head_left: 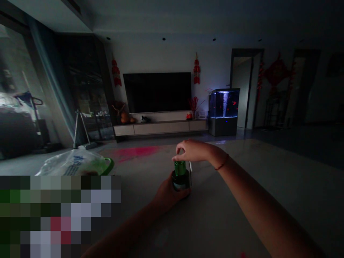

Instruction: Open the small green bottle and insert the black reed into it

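Note:
A dark green bottle (180,179) with a pale label stands upright on the table in front of me. My left hand (169,190) is wrapped round its lower body, the thumb across the front right side. From above, my right hand (188,151) bends down over the bottle, its fingers curled in a pinch at the shiny green top (180,167). The exact contact of the fingertips is hard to see in the dim light. A thin pale edge of something I cannot identify shows just right of the bottle.
On the table's left lies a clear plastic bag (73,162) beside a green rim (109,166); blurred blocks cover the area below. A pink-red patch (138,152) marks the far tabletop. Beyond are a television (158,92), a low cabinet (161,128) and a lit aquarium (225,104).

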Demonstrator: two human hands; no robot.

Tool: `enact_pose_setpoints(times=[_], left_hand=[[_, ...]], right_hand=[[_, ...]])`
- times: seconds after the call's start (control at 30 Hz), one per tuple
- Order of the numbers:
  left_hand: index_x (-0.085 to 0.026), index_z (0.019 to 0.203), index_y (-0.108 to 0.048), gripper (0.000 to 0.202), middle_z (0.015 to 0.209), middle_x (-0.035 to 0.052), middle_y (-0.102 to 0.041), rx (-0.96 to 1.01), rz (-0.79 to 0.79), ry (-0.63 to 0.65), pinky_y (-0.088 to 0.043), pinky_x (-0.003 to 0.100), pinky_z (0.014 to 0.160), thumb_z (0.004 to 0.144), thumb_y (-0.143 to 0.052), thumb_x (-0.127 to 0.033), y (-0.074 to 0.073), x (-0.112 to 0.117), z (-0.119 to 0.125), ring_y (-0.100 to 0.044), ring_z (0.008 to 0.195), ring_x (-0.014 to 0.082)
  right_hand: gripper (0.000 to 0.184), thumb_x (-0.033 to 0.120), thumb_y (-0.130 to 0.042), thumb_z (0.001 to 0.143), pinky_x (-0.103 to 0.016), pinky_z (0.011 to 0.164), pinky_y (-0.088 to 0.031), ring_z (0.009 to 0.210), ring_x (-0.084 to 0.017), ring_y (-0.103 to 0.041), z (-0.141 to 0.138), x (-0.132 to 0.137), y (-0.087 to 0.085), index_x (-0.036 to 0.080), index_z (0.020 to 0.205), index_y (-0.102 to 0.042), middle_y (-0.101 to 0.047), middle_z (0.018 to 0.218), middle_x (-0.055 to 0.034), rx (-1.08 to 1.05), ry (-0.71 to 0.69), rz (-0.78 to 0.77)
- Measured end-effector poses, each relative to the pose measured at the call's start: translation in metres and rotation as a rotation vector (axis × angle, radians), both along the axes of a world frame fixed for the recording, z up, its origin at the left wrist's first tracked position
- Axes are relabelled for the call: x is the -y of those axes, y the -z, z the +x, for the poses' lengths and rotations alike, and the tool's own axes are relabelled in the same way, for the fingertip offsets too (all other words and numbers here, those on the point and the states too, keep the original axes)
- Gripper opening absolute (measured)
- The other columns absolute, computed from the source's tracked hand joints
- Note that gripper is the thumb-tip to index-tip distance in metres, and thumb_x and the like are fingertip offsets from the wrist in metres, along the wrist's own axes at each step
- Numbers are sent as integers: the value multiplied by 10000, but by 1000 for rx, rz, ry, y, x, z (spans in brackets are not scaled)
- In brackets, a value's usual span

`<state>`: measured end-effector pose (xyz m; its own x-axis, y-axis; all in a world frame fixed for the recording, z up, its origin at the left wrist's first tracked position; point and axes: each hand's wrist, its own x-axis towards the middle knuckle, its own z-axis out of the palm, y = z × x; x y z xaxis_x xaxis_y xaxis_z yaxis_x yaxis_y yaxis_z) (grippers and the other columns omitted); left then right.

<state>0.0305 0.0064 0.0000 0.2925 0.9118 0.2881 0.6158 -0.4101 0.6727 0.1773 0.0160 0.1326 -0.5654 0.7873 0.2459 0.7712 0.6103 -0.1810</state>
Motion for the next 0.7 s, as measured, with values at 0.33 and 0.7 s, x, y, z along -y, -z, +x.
enact_pose_setpoints(times=[0.33, 0.7], left_hand=[[-206, 1066, -428, 569, 987, 30, -607, 28, -7, 3, -458, 305, 746, 592, -652, -429, 1, 0, 0, -576, 876, 206], [-189, 1095, -435, 572, 1008, 42, -599, 79, 44, 13, -434, 315, 769, 610, -643, -410, 3, 2, -1, -563, 898, 229]], right_hand=[[325, 336, -583, 704, -197, 588, -416, 732, -139, -586, 10, -3, 1, 97, 921, -619, -651, 853, -82, -27, -178, -167], [582, 253, -616, 655, -224, 708, -436, 872, -156, -559, 9, -2, 3, 128, 1195, -438, -565, 1070, -99, -35, -256, -205]])
